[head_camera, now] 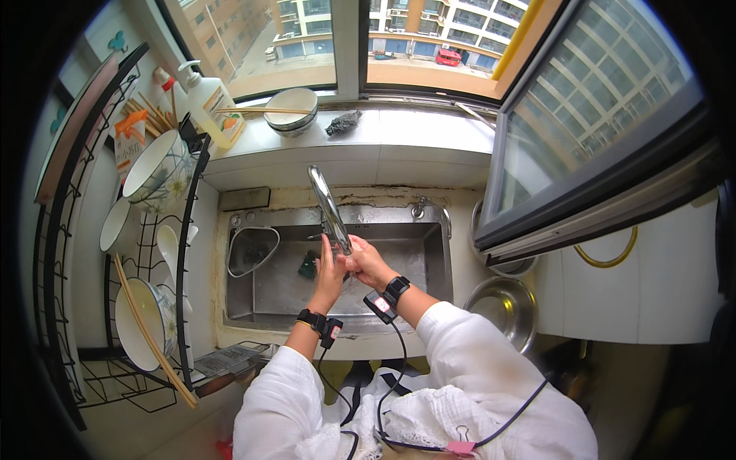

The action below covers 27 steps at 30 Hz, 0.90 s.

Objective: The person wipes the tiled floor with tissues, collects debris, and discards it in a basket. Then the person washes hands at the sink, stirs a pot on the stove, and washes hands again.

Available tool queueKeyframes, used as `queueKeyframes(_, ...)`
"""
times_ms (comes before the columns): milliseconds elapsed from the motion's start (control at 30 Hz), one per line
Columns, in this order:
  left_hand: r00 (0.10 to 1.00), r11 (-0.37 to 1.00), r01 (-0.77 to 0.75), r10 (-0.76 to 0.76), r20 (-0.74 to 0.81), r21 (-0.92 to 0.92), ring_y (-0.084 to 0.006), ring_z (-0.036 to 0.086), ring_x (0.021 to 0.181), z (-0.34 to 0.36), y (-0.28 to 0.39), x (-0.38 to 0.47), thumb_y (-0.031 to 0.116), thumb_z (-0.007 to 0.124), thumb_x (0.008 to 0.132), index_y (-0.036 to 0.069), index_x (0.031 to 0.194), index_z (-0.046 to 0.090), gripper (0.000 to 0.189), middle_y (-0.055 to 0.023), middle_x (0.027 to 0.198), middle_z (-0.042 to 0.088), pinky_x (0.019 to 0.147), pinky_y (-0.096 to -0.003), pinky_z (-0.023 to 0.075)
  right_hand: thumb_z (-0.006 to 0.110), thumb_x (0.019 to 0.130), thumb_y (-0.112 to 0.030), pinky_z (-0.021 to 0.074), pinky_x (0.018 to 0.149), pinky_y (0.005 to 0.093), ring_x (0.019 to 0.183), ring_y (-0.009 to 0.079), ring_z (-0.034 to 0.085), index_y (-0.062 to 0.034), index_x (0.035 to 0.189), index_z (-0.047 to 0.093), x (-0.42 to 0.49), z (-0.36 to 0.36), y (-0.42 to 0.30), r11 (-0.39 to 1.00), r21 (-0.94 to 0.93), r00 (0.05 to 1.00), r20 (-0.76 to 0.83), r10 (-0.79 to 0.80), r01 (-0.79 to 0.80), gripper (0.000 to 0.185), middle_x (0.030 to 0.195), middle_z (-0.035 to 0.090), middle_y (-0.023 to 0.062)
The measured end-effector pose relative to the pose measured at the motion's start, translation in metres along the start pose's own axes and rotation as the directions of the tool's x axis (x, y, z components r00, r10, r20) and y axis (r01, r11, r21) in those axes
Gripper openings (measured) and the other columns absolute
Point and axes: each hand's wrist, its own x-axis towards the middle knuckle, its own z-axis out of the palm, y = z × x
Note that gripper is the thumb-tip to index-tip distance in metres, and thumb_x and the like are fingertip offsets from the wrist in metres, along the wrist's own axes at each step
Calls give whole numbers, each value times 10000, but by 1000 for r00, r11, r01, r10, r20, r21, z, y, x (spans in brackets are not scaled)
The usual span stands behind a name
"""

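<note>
Both hands are under the spout of the chrome faucet [329,201], above the stainless steel sink [397,287]. My left hand [329,275] is held flat with its fingers pointing away from me, and nothing shows in it. My right hand [371,265] is close beside it at the spout's tip, wet. The spout and the left hand hide some of its fingers, so its grip is unclear. Behind my left hand, a dark green scouring pad [309,265] lies on the sink floor. A triangular strainer basket [253,251] hangs in the sink's left corner.
A black wire dish rack [185,253] with bowls, spoons and chopsticks stands left. The sill holds a soap pump bottle [213,109], a bowl [292,112] and a steel wool scrubber [344,122]. An open window sash [586,161] juts in above the right counter. A metal basin [501,307] sits right.
</note>
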Motion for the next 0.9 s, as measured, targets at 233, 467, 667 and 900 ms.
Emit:
queueKeyframes(233, 981, 750, 172, -188, 44, -639, -186, 510, 1175, 9, 0, 6, 425, 504, 1005, 87, 1503, 239, 657, -94, 1339, 485, 973, -320, 441, 511, 1004, -333, 233, 365, 224, 430, 54, 368, -149, 998, 557, 1, 7, 9, 960, -265, 996, -15, 85, -86, 190, 622, 472, -41)
queueKeyframes(467, 884, 343, 459, -271, 382, -819, -105, 613, 898, 10, 1, 13, 462, 482, 1011, 137, 1305, 544, 443, -13, 1083, 628, 726, -261, 516, 553, 932, -528, 217, 328, 284, 362, 120, 377, -176, 717, 491, 5, 5, 11, 851, -482, 975, -177, 137, -207, 417, 513, 409, -26)
queueKeyframes(667, 936, 444, 314, -294, 194, -839, -98, 535, 612, 27, 8, 19, 532, 418, 1012, 120, 1088, 583, 449, 10, 794, 585, 472, -260, 420, 476, 957, -382, 450, 466, 389, 513, 263, 590, -49, 903, 656, 13, -9, 17, 625, -776, 958, -108, -265, 85, 382, 671, 634, 113)
queueKeyframes(900, 885, 356, 406, -382, 265, -841, -142, 621, 852, 24, 10, 26, 372, 485, 1010, 91, 1126, 593, 323, -34, 971, 639, 663, -291, 499, 499, 904, -242, 514, 637, 479, 703, 455, 639, 8, 849, 635, 10, -15, 12, 274, -941, 908, 72, -414, 199, 290, 737, 624, 264)
